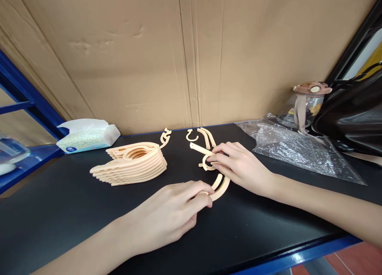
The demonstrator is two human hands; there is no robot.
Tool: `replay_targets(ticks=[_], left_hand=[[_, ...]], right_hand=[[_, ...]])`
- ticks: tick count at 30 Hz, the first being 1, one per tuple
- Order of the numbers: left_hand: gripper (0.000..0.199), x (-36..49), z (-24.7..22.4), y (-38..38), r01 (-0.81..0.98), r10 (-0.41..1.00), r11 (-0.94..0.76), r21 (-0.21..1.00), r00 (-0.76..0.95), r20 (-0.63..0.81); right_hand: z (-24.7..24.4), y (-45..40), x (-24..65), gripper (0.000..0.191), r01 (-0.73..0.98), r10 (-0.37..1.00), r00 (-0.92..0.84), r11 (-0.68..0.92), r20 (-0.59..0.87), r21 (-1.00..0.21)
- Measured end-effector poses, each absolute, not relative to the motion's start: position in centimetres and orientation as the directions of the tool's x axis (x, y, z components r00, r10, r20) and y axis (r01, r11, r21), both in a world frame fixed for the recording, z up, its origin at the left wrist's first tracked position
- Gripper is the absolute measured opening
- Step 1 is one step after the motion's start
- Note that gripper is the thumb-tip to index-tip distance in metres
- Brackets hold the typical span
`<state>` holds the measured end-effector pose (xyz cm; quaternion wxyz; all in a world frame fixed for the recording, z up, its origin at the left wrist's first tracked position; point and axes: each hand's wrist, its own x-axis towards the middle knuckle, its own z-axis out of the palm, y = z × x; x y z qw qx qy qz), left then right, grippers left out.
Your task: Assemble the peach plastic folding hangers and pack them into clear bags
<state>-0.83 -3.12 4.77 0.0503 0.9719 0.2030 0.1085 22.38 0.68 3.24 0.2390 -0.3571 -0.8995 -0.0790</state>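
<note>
My left hand (pixel 176 209) is closed, its fingertips on the end of a cream plastic curved hanger arm (pixel 222 190) near the table's middle. Just beyond it my right hand (pixel 243 165) has its fingers closed on a small cream hanger hook (pixel 205 162). A straight-looking cream hanger piece (pixel 200 148) lies by the right fingertips. My right hand partly covers these pieces. On the left stands a stack of folded cream hangers (pixel 140 167).
Toward the back lie a loose hook (pixel 192 137), two curved arms (pixel 206 137) and a small hanger part (pixel 165 137). A tissue pack (pixel 88 135) is back left. Clear plastic bags (pixel 295 151), a bottle (pixel 310 104) and a black bag (pixel 352 108) are right. Cardboard (pixel 134 60) backs the table.
</note>
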Motion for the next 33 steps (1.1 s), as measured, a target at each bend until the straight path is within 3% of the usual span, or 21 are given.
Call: replay_targets(ticks=[13,21,33], left_hand=[[0.032,-0.84,4.76,-3.12,0.388,0.405,-0.913,0.126,0.900,0.161],[0.027,-0.89,4.62,-2.73,0.413,0.405,-0.910,0.016,0.882,0.240],[0.031,-1.21,4.31,-2.38,0.441,0.423,-0.897,-0.023,0.874,0.240]], right_hand=[[3.13,0.70,22.20,0.019,0.645,0.588,-0.663,0.763,0.464,-0.045],[2.98,0.54,22.34,0.023,0.588,0.535,-0.734,0.809,0.419,-0.003],[3.28,0.11,22.16,0.027,0.513,0.480,-0.797,0.858,0.367,-0.009]])
